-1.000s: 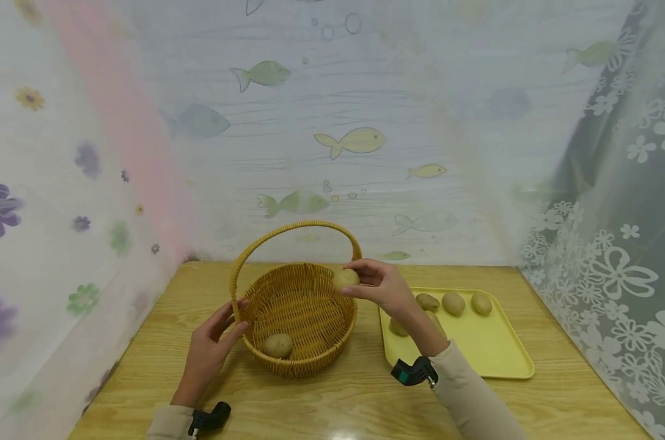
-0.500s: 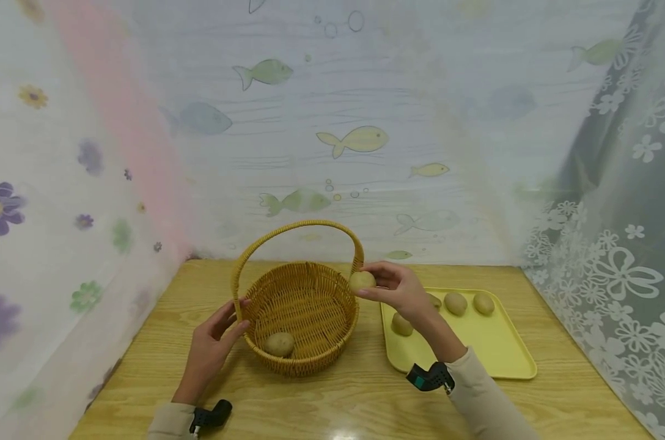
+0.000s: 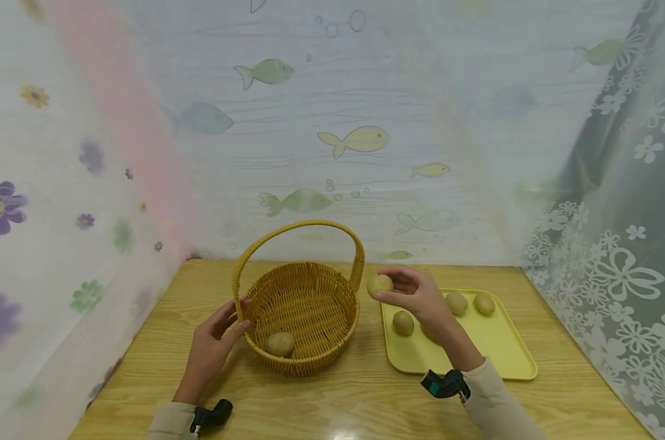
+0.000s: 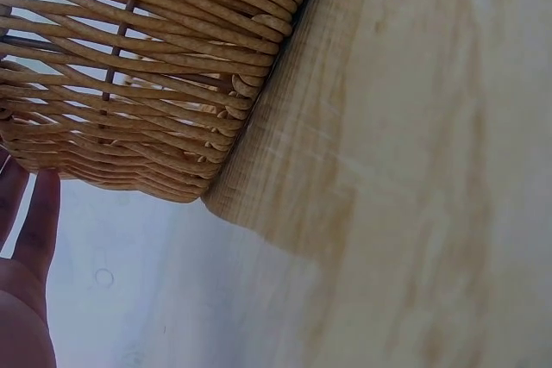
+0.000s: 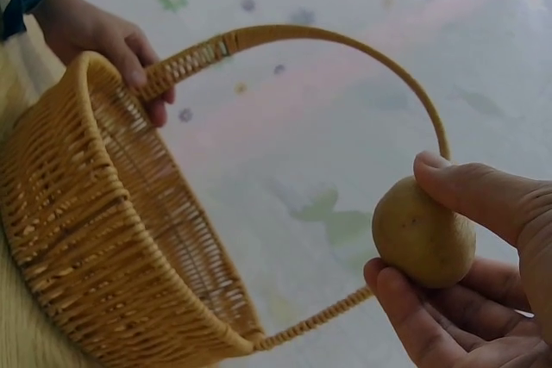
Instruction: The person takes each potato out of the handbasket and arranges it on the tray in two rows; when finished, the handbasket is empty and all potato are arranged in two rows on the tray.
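My left hand [image 3: 217, 348] grips the wicker basket [image 3: 305, 366] at its left rim, by the foot of the tall handle. Inside the basket, near its front left wall, lies one potato [image 3: 280, 344]. A second potato [image 3: 379, 285] is pinched between the thumb and fingers of my right hand [image 3: 417, 296], held up between the basket and the yellow tray [image 3: 489, 348]. The right wrist view shows this potato [image 5: 423, 232] apart from the basket, with the handle behind it. In the left wrist view, fingers [image 4: 39, 221] touch the basket's woven side.
On the tray lie several more potatoes, among them one at the left [image 3: 403, 323] and one at the back right [image 3: 484, 304]; my right forearm partly covers another. The wooden table [image 3: 321, 403] ends at a curtain [image 3: 354, 183] printed with fish.
My right hand has moved right with the potato, from over the basket's right rim to near the tray's back left corner. My left hand and the basket have stayed put.
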The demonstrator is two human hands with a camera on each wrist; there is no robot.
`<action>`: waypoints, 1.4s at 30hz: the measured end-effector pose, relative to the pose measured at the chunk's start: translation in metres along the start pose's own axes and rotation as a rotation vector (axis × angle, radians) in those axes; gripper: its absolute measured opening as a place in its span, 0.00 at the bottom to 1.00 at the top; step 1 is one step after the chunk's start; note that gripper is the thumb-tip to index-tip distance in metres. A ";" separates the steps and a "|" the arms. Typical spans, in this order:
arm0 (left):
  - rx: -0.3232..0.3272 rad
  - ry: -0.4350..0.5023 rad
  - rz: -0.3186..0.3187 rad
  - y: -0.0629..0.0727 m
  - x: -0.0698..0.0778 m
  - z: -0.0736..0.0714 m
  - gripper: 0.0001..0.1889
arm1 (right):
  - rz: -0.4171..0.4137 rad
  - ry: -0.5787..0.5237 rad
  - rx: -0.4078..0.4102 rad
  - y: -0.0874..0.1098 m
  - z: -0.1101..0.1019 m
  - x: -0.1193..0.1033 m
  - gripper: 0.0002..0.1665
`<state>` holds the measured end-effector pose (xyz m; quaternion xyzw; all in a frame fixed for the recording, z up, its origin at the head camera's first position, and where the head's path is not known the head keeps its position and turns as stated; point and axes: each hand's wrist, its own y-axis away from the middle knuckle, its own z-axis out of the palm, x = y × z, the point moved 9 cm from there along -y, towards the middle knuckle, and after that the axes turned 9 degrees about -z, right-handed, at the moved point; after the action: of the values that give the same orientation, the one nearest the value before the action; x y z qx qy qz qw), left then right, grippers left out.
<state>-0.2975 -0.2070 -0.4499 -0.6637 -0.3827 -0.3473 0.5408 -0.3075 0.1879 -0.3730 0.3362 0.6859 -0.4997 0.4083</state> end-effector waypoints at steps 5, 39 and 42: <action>-0.005 -0.005 -0.003 0.000 -0.002 0.000 0.26 | -0.001 0.019 0.020 0.004 -0.008 0.001 0.30; 0.004 -0.013 -0.016 0.000 -0.002 0.000 0.25 | 0.005 0.043 0.133 0.037 -0.061 0.003 0.27; 0.007 -0.009 -0.018 0.001 -0.003 -0.001 0.25 | 0.011 0.042 0.138 0.041 -0.066 0.004 0.27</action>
<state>-0.2984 -0.2085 -0.4531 -0.6598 -0.3924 -0.3477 0.5384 -0.2889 0.2625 -0.3824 0.3776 0.6563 -0.5364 0.3726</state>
